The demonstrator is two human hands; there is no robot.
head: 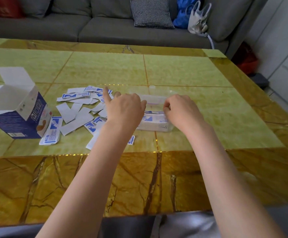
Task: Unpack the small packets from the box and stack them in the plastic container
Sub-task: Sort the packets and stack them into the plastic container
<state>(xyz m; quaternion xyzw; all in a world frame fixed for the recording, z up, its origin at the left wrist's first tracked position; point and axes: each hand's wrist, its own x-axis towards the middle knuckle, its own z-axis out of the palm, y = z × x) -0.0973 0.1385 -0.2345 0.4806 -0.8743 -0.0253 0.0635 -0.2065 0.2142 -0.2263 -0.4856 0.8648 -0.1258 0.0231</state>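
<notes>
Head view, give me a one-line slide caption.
Both hands settle packets into the clear container; more lie loose beside the opened box.

Fingertips of both hands [154,109] hidden over the container [155,98]; packet print unreadable.

Box [22,115]: "CHUANGKOUTIE" small print (blurry); packets' [51,132] print unreadable.

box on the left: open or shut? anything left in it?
Open: the box has its top flap raised, and the visible white inside looks empty. Its bottom is out of view.
</notes>
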